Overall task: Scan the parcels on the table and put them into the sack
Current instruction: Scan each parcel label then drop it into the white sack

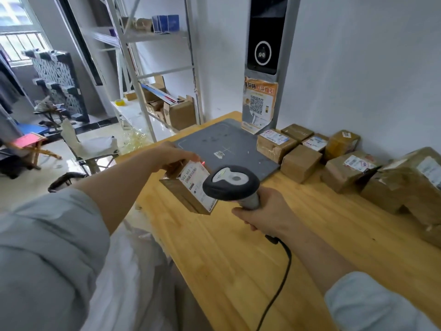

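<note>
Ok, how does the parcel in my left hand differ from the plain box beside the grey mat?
The held parcel is gripped by the left hand, tilted in the air; the plain box sits flat on the wooden table. The held parcel shows a white shipping label facing the barcode scanner; the plain box shows no label on its visible faces. Both are brown cardboard boxes.

1 wide-angle view looks from the person's head, forward and down across the wooden table (238, 254). Both forearms enter from the bottom edge, with the left hand (171, 155) and right hand (265, 213) close under the lens near mid-frame. The white wall (358, 68) fills the upper right. The metal shelving rack (164, 72) and window (21, 32) sit farther off, upper left.
</note>
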`<state>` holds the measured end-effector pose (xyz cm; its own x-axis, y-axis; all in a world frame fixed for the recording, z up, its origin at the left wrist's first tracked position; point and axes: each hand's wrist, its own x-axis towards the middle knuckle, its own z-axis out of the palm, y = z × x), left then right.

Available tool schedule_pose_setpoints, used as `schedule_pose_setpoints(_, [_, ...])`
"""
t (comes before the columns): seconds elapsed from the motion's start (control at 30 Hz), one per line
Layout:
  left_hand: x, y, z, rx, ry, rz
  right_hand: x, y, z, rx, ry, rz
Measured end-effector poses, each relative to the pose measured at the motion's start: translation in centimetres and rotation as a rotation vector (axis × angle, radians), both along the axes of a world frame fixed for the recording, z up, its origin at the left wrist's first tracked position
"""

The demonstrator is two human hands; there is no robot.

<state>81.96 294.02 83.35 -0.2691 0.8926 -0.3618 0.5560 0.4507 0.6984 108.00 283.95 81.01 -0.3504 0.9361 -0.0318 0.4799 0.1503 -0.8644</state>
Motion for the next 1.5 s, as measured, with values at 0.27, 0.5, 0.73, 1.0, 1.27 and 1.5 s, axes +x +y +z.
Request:
schedule_pose_setpoints(0.27, [-2.8, -0.6, 0.3, 0.021, 0.014, 0.011, -2.8, -0.1, 0.5, 0.042, -0.054, 0.056])
schedule_pose_setpoints(0.5, [-4.5, -1.0, 0.7, 0.030, 0.024, 0.043, -4.6, 0.0, 1.0, 0.058, -0.064, 0.080])
schedule_pose_setpoints(0.73, [-6.5, -1.6, 1.2, 0.015, 0.007, 0.074, -6.3, 0.1, 1.3, 0.060, -0.071, 0.108])
schedule_pose_setpoints(1.0, [-8.4, -2.8, 1.3, 0.013, -0.004, 0.113, -7.9, 0.3, 1.0, 0.070, -0.096, 0.158])
schedule_pose_setpoints(1.27, [-10.5, -4.5, 1.3, 0.034, -0.022, 0.174, -10.1, 0.2, 0.8, 0.081, -0.066, 0.217])
schedule_pose_setpoints(1.5, [-15.9, -9.2, 0.8, 0.061, -0.058, 0.373, -13.5, -0.2, 0.1, -0.146, 0.104, 0.262])
